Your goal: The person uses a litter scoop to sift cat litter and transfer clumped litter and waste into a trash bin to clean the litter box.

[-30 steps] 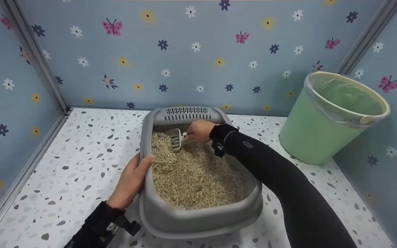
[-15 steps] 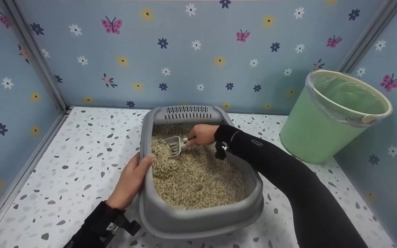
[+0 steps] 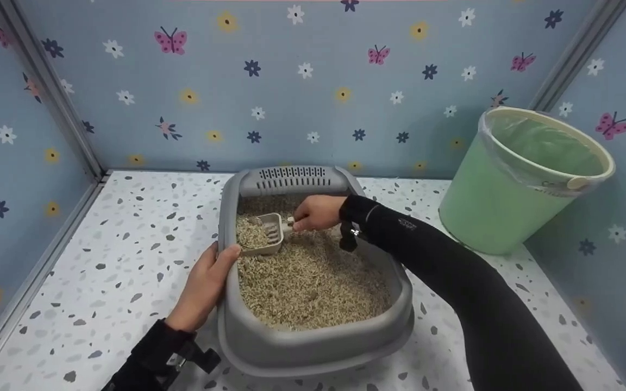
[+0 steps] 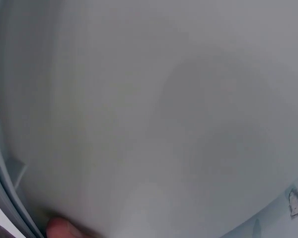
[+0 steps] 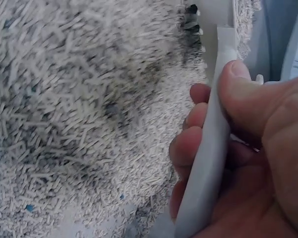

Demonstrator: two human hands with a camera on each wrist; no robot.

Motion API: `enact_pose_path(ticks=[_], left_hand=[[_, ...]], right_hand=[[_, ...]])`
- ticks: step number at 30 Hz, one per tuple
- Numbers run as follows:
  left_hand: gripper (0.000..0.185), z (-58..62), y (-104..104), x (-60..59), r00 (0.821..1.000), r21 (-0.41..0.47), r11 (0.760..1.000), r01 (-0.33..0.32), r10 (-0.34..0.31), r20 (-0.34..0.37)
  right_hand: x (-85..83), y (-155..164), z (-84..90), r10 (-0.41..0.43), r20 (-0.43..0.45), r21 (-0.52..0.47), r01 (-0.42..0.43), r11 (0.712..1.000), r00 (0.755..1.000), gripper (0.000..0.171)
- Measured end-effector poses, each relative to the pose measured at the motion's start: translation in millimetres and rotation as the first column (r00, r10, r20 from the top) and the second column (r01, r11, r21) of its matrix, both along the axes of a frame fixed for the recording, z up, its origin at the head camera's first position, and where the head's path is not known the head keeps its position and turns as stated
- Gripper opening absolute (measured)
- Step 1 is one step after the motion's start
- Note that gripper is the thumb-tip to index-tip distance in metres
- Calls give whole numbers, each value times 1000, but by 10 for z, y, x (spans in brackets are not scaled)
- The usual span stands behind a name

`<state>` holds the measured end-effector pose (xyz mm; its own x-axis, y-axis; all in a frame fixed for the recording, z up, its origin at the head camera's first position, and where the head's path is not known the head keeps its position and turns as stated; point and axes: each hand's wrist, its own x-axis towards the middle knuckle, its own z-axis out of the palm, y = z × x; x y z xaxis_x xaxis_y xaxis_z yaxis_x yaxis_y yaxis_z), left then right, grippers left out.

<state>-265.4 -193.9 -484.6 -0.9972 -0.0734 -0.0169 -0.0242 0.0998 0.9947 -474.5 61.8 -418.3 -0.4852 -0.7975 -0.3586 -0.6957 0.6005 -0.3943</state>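
Note:
A grey litter box [image 3: 313, 343] stands on the speckled surface, filled with pale pellet litter [image 3: 318, 290]. My left hand [image 3: 201, 288] grips its left rim, thumb on top. In the left wrist view the box's smooth wall [image 4: 114, 99] fills most of the picture, with one fingertip [image 4: 62, 228] at the bottom edge. Inside the box, my right hand [image 3: 319, 213] holds a slotted litter scoop [image 3: 275, 233] that carries a heap of pellets near the left wall. The right wrist view shows fingers and thumb wrapped around the scoop's handle [image 5: 208, 148].
A green bin [image 3: 500, 201] with a clear liner stands at the right. Patterned blue panels [image 3: 291, 108] enclose the back and both sides. The speckled surface [image 3: 128, 244] extends left of the box.
The scoop has shifted slightly toward me, then levelled out, and now carries a heap of litter. The left hand keeps its place on the rim.

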Motion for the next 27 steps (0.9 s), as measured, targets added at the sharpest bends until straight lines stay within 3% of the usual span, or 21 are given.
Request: enact_pose_path(ticks=[12, 27], left_hand=[[61, 12, -21, 1, 1000, -19, 1000, 5, -5, 18], [65, 3, -19, -14, 1000, -15, 1000, 14, -13, 26]], right_hand=[[35, -17, 29, 43, -25, 23, -42, 999, 999, 34], [105, -2, 41, -49, -21, 8, 49, 999, 999, 28]])
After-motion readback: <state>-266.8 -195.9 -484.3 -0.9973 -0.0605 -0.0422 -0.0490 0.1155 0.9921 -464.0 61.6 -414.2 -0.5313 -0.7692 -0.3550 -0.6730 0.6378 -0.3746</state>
